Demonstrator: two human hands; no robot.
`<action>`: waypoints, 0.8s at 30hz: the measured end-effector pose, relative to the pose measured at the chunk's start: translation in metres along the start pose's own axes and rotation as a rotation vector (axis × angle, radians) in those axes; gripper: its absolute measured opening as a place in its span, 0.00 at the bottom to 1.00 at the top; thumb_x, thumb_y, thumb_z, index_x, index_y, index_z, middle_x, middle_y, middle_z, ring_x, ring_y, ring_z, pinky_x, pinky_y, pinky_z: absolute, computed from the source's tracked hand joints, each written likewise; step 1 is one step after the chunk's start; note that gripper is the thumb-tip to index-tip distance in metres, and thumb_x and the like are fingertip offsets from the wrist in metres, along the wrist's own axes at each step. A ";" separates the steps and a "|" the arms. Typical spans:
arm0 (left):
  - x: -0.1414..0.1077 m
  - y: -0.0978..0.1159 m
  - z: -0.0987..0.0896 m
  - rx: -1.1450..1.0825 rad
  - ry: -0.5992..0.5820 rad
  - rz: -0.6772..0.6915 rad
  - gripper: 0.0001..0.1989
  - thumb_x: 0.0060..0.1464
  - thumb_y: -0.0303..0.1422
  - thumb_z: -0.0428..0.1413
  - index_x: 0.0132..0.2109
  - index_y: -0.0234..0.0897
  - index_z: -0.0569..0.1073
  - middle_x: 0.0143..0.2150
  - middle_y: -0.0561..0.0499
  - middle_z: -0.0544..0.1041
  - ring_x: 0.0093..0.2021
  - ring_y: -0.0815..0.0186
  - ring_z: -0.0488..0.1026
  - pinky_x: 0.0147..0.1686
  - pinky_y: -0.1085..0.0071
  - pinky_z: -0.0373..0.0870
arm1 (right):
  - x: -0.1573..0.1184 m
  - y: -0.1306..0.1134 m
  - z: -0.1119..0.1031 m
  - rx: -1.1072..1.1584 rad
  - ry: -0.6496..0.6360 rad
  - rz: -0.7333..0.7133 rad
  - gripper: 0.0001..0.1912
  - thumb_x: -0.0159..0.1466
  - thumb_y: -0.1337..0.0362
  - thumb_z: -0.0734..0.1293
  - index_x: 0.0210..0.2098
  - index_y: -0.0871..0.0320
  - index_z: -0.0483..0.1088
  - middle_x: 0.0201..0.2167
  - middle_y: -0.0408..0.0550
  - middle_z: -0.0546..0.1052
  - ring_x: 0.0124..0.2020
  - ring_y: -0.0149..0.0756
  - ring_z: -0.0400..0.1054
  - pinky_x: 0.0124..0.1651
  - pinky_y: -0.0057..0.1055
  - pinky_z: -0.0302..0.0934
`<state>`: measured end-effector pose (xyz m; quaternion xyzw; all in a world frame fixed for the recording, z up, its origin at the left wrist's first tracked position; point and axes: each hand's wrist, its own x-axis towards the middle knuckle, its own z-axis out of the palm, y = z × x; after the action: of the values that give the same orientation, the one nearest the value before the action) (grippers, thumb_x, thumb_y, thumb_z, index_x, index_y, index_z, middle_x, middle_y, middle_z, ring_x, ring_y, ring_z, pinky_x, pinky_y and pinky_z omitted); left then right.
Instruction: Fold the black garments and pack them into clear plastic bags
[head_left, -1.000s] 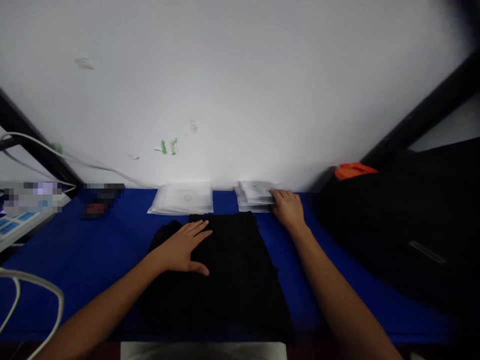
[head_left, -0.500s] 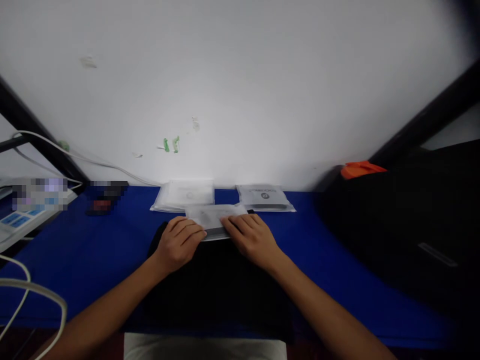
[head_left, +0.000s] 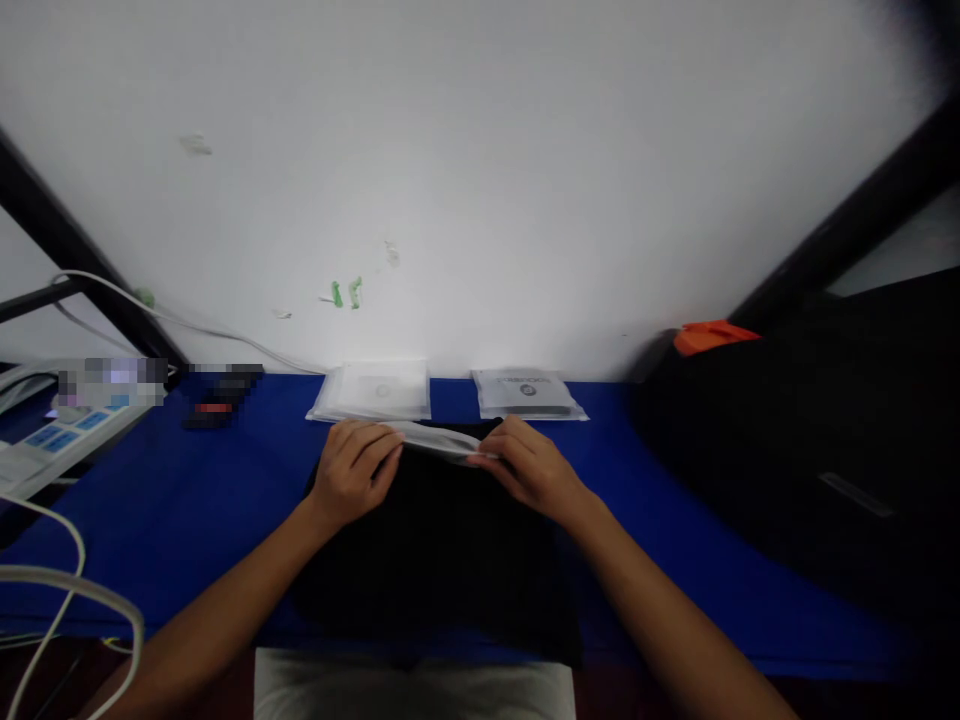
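Nearby, black cloth [head_left: 450, 560] lies across the blue surface [head_left: 622, 550]; above its far edge, the left grip [head_left: 397, 440] and right grip [head_left: 480, 455] pinch a clear packet [head_left: 439, 438]. Beyond, two packet piles [head_left: 382, 392] sit against the wall [head_left: 480, 200].

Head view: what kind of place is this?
Probably a packing spot: both hands hold a plastic packet above black fabric, with similar packets by the wall.

No word is legible: blurred dark lettering and a round logo mark the right packet [head_left: 541, 400], a faint round logo the left packets [head_left: 343, 393], both along the table's [head_left: 187, 500] far edge.
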<state>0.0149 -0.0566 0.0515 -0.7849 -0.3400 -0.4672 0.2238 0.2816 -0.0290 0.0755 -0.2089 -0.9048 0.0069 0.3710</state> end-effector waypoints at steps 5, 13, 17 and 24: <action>0.008 0.021 0.003 -0.141 0.010 0.182 0.13 0.55 0.27 0.62 0.48 0.35 0.71 0.38 0.47 0.79 0.39 0.63 0.75 0.42 0.64 0.73 | 0.004 -0.025 0.019 0.169 0.056 -0.080 0.11 0.68 0.71 0.61 0.49 0.56 0.63 0.35 0.49 0.73 0.36 0.36 0.68 0.38 0.32 0.67; 0.006 0.035 0.007 -0.210 -0.024 0.163 0.05 0.60 0.22 0.52 0.41 0.34 0.70 0.32 0.48 0.77 0.35 0.64 0.73 0.37 0.66 0.72 | 0.006 -0.033 0.030 0.190 0.064 -0.175 0.12 0.63 0.78 0.56 0.39 0.55 0.60 0.32 0.47 0.74 0.33 0.35 0.66 0.38 0.33 0.65; 0.007 0.027 0.007 -0.128 -0.080 0.098 0.06 0.61 0.22 0.50 0.39 0.35 0.69 0.32 0.48 0.76 0.34 0.63 0.72 0.37 0.65 0.69 | 0.005 -0.028 0.026 0.126 0.059 -0.131 0.14 0.60 0.80 0.56 0.38 0.55 0.60 0.34 0.49 0.74 0.35 0.36 0.65 0.38 0.32 0.63; 0.012 0.012 0.002 -0.010 -0.120 0.056 0.04 0.60 0.23 0.52 0.39 0.36 0.69 0.34 0.47 0.77 0.38 0.60 0.72 0.40 0.64 0.67 | 0.000 -0.014 0.018 0.126 0.195 0.018 0.14 0.61 0.81 0.58 0.35 0.54 0.60 0.36 0.46 0.74 0.35 0.34 0.66 0.39 0.33 0.62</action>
<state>0.0296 -0.0594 0.0607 -0.8219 -0.3283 -0.4144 0.2122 0.2643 -0.0388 0.0647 -0.1930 -0.8602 0.0470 0.4697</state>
